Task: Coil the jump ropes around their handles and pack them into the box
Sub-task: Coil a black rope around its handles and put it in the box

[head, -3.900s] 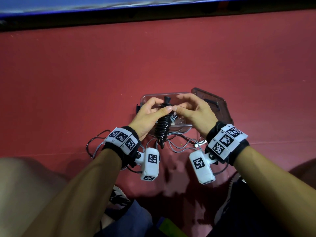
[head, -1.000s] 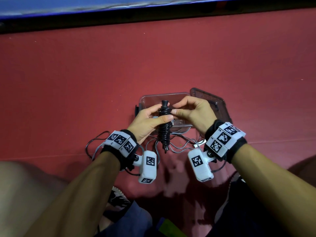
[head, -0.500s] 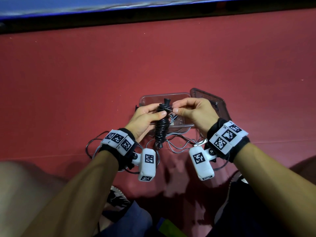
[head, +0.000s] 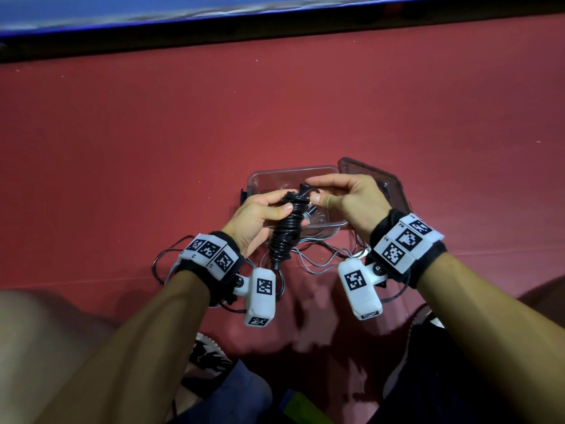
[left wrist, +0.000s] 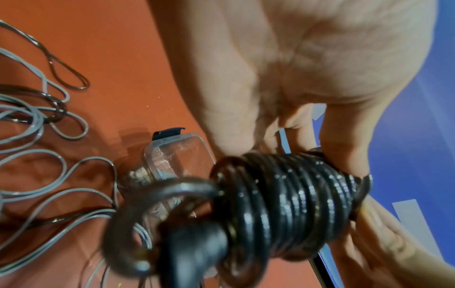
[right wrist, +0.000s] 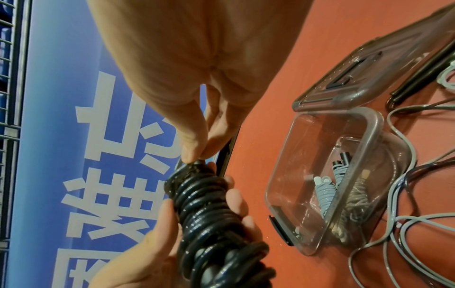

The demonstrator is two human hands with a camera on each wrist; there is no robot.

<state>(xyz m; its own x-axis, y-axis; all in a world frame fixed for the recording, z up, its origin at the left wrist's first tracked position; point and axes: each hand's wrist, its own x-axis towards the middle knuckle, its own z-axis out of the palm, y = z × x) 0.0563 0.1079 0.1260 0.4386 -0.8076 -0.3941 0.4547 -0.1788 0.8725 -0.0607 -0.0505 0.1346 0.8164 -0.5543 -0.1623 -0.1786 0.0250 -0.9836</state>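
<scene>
A black jump rope, coiled tight round its handles, hangs tilted just above the near edge of the clear box. My left hand grips the bundle's upper part, fingers curled round the coils. My right hand pinches the rope's end at the top of the bundle, its fingertips pressed together there. Inside the box lies a coiled grey rope beside another coiled bundle with black ends.
The box's lid lies flat to the box's right. A loose grey rope sprawls in loops on the red floor under my wrists. A blue banner runs along the far edge. My knees and shoes are below.
The bundle has risen a little and tipped, its top now leaning right. My right hand keeps its pinch at the top end, and the left hand's grip has stayed on the coils.
</scene>
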